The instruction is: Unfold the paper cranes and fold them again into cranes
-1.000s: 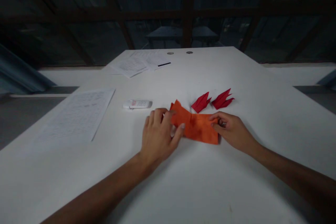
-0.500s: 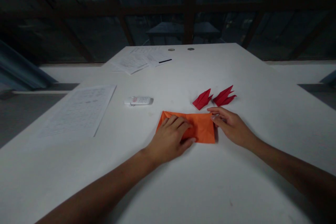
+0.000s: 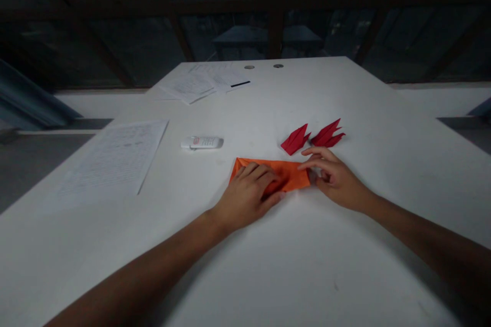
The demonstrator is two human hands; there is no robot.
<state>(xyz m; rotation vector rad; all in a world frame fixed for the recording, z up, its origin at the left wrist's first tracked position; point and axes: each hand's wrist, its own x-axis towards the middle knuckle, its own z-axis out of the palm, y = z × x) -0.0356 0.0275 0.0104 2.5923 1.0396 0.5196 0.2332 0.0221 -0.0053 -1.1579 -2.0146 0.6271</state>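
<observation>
A folded sheet of orange paper (image 3: 289,173) lies in front of me on the white table, its right part tilted up off the surface. My left hand (image 3: 251,189) rests across its left half, fingers curled over the top and the thumb along the near edge, holding it down. At the right end, my right hand (image 3: 333,176) has its fingertips on top of the sheet and the thumb by the edge, pinching it. Just beyond the sheet are two red folded-paper pieces with pointed tips, a left one (image 3: 295,139) and a right one (image 3: 328,134).
A white tube (image 3: 202,142) with printed text lies left of the orange paper. Printed sheets (image 3: 115,158) are at the left, with more papers (image 3: 192,84) and a black strip (image 3: 240,84) farther back. Two round inserts are set near the table's far edge. Dark windows stand behind.
The right end of the orange paper has been lifted and bent up from lying flat. My right hand's fingers have moved left over its edge. The view has tilted slightly.
</observation>
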